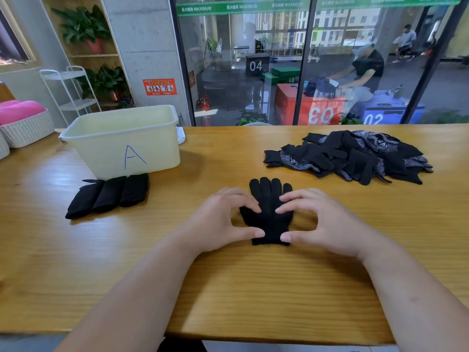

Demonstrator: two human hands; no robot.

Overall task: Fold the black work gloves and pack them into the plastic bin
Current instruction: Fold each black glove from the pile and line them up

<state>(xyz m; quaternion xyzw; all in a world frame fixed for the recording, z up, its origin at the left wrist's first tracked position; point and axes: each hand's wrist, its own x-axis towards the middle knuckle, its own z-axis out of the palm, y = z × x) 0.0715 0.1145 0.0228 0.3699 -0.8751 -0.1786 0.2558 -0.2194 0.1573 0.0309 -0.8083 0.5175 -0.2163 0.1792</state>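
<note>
1 glove (269,199) lies flat at bench (253,288) centre, cuff near, fingers far. Left hand (223,219) and right hand (330,224) press fingertips and thumbs on its 2 sides. Grip loose, nothing pinched, likely squaring it for the fold. 3 folded gloves (109,195) staged just near the bin (106,148); unfolded pile (355,158) far right.

A glossy wooden bench (228,288) runs below a wall of glass panels (241,59) in dark frames, with a green strip (241,6) along their top. Left of the glass stands a grey concrete pillar (142,47) bearing an orange notice (159,86). Further left, a wooden shelf (73,55) holds potted plants (83,26), and a white wire trolley (71,90) stands in front of it. Daylight gleams on the bench.
</note>
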